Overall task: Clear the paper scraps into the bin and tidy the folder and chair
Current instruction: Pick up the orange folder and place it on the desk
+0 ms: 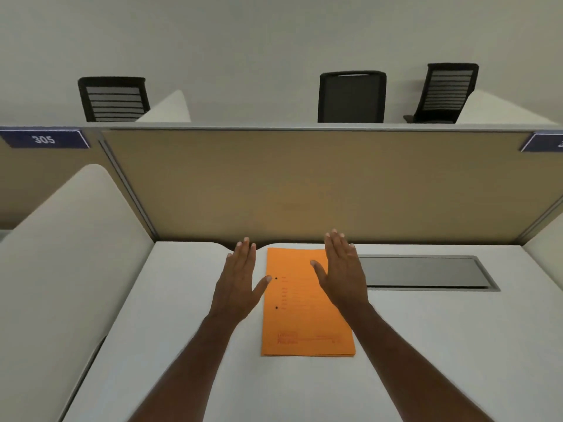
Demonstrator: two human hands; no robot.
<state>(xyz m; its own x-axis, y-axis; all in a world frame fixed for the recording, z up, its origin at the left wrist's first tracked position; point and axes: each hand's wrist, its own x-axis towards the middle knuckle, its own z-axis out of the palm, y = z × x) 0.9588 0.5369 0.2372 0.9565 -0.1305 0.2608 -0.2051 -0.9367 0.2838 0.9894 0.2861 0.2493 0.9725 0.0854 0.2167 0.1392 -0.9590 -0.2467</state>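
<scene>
A flat orange card folder (304, 303) lies closed on the pale grey desk (426, 345), a little left of the desk's middle and close to the tan partition panel (304, 184) at the back. Its long axis runs away from the person, with the short far edge almost meeting the foot of that partition and the near short edge towards the body.

The two hands bracket its far half. The left hand (239, 284) sits just beside the folder's left long edge, palm down, fingers (243, 251) straight and slightly spread, pointing forward; its thumb tip reaches to the folder's edge near the upper of two small dark punch holes. The right hand (342, 275) lies over the folder's right far corner, fingers together and straight, thumb angled inward above the orange surface. Neither hand curls round anything. Whether the palms actually press on the desk and folder or hang just above them cannot be told from this view.

Both forearms reach in from the lower edge, converging slightly. The right hand seems marginally better placed to shift the folder, being already over it. A recessed grey metal cable hatch (426, 272) sits to the right of the folder, just beyond the right hand.

No paper scraps or bin show here. Three black mesh-backed office chairs (352, 97) stand beyond the partition.
</scene>
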